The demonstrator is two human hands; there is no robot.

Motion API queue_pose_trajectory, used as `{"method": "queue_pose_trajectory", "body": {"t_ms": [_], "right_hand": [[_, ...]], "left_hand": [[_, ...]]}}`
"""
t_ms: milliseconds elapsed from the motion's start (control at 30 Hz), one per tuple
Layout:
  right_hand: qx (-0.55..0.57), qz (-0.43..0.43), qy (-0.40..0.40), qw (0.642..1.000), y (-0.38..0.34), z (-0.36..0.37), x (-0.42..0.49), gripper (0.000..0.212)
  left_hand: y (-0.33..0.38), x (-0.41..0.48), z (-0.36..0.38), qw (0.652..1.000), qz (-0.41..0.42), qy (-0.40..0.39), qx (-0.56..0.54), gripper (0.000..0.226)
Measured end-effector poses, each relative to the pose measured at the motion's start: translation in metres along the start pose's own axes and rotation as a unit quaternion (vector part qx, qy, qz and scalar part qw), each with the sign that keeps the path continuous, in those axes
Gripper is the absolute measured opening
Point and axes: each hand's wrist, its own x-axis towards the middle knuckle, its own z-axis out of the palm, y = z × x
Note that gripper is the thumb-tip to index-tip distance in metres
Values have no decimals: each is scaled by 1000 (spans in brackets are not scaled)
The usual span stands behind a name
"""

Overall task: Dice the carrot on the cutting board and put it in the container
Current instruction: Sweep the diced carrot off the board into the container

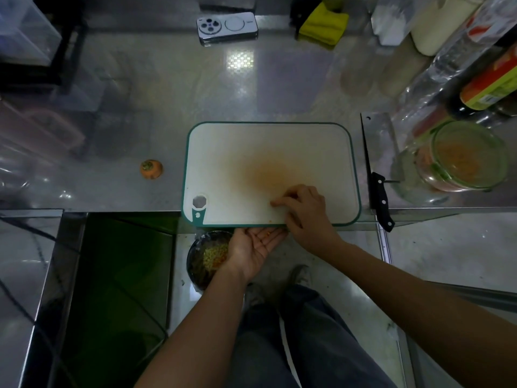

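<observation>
The white cutting board with a green rim lies on the steel counter, stained orange in its middle. My right hand rests on the board's near edge with its fingers laid flat on the surface. Just below that edge my left hand is cupped palm up, with a few tiny carrot bits on its fingers. A glass container with diced carrot inside stands at the right. A cut carrot top sits on the counter left of the board.
A cleaver with a black handle lies right of the board, its handle past the counter edge. A waste bin with scraps stands on the floor under my left hand. A phone, a yellow cloth and bottles line the back.
</observation>
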Motion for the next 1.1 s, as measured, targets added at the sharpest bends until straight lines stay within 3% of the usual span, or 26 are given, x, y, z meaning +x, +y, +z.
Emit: {"method": "queue_pose_trajectory", "body": {"t_ms": [133,300,467,633,833,1000,1100], "right_hand": [[42,-55,-6,998,1,0,-22,31],[23,-15,-32,999,7,1,0,55],[99,-96,-53,989,2,1,-28,40],[112,-47,-37,992,-1,-4,-1,48],[135,-100,-66,984,2,3,-32,39],[103,-57,3,993,9,-1,-29,43],[140,-83,-31,986,5,0,-36,42]], "left_hand": [[0,1,-2,1000,1,-3,3,50],[1,0,0,1000,-2,-2,-4,50],[0,2,-2,1000,6,8,2,50],[0,-1,0,1000,9,-9,2,50],[-2,2,-2,1000,11,8,6,52],[0,-4,0,1000,5,0,8,51],[-2,-4,0,1000,5,3,12,53]]}}
